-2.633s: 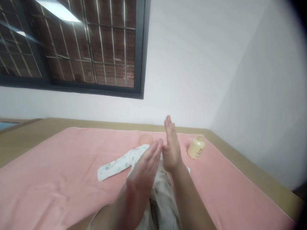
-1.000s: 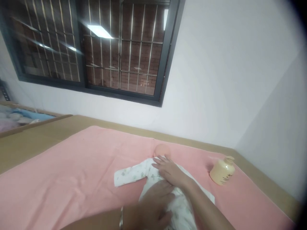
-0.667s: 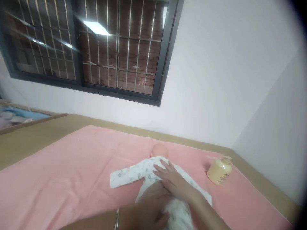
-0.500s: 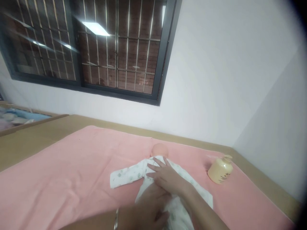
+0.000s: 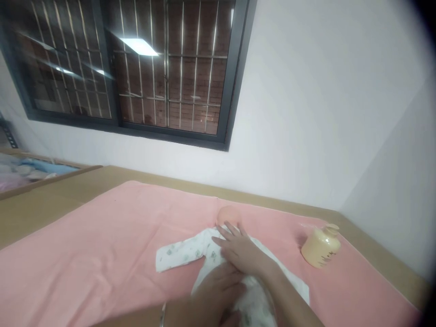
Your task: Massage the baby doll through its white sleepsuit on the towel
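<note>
On pink sheet [image 5: 85, 259]: doll [image 5: 229, 216], head bare, body in white printed romper [image 5: 184, 250]. Our right hand [image 5: 240, 252] lies flat and open on its chest; our left hand [image 5: 214, 295] rests open lower on the belly, grasping nothing. Romper on; one sleeve splayed flat. Cream bottle [image 5: 320, 250] well apart, untouched

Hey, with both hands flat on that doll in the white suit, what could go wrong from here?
Three things might. The yellow bottle lies tipped on the pink cloth beside the right arm, so an elbow swing could roll it or make it leak. The right hand presses the doll close under its head, and could slip onto the face. The left hand may bunch the loose white suit.
</note>
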Tool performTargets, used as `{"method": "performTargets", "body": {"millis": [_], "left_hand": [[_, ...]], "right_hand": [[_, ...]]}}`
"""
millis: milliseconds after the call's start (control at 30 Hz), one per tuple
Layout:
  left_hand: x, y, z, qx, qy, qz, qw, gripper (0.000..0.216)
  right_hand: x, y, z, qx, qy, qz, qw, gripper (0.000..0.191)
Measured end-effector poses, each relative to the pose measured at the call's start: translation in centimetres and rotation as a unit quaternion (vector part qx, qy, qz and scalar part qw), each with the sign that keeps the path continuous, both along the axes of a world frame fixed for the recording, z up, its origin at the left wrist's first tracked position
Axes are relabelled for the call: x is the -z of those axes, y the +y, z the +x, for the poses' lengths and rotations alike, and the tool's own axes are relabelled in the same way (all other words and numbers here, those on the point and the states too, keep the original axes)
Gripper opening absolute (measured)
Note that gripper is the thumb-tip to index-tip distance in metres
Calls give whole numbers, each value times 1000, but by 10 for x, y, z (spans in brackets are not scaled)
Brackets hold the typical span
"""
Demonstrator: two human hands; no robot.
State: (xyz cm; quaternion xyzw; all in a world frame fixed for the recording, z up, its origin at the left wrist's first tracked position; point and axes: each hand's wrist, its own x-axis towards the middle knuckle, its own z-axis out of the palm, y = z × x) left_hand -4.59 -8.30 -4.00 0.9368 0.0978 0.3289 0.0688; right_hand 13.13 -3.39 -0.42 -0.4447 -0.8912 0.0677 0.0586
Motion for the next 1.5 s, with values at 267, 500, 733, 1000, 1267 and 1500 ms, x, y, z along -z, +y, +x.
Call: {"method": "performTargets", "body": {"millis": [267,500,733,1000,1267,1500], "left_hand": [[10,8,2,1,-2,26,1000,41],[28,23,13,32,-21,48,998,47],[44,26,9,-2,-22,111,994,48],[33,23,8,3,-37,114,993,48],[28,23,11,28,-35,63,997,47],[26,7,-4,-60,-6,99,993,51]], "right_hand": [[-11,-14,23,-14,11,-83,996,51],[-9,-15,6,-63,32,-43,997,47],[4,1,8,-3,48,-13,999,46],[-5,-13,26,-19,32,-50,998,54],[3,-4,4,-69,67,15,995,42],[14,15,22,-22,127,3,992,47]]}}
